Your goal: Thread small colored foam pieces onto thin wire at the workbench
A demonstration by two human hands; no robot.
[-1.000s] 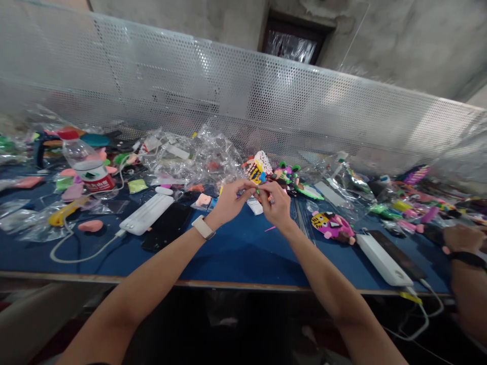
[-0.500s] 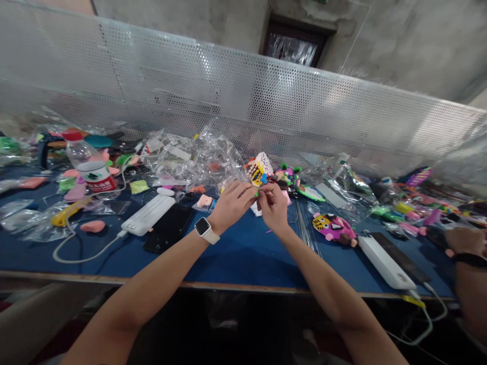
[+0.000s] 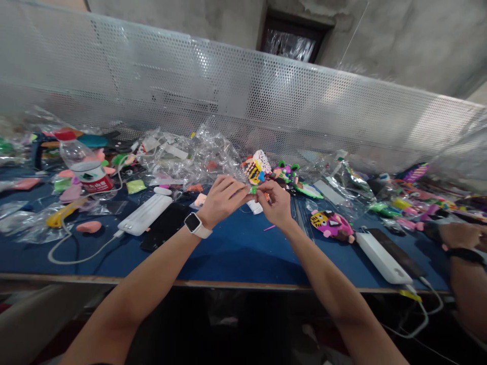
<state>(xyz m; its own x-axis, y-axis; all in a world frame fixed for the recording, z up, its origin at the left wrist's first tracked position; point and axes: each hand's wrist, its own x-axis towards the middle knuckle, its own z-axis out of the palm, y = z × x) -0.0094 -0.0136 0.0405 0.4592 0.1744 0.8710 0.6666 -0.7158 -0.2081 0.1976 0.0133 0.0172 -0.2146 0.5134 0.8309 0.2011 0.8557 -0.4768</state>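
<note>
Over the middle of the blue table, my left hand and my right hand meet at the fingertips. Between them they pinch a small bright green piece that looks like modelling clay. Its exact shape is partly hidden by the fingers. Just beyond the hands stands a colourful clay figure with yellow and black stripes and a white speckled part. To its right sits a green and purple clay figure. Below the fingers lies a small white item, and a thin purple stick is near my right wrist.
At left are a red-capped bottle, a white power bank with a cable and a black phone. Crumpled plastic bags line the back. A pink and yellow figure and another power bank lie right, near another person's hand.
My hands have drawn slightly apart, so more of the green piece shows between the fingertips. The purple stick is more visible. The camera view has shifted a little.
</note>
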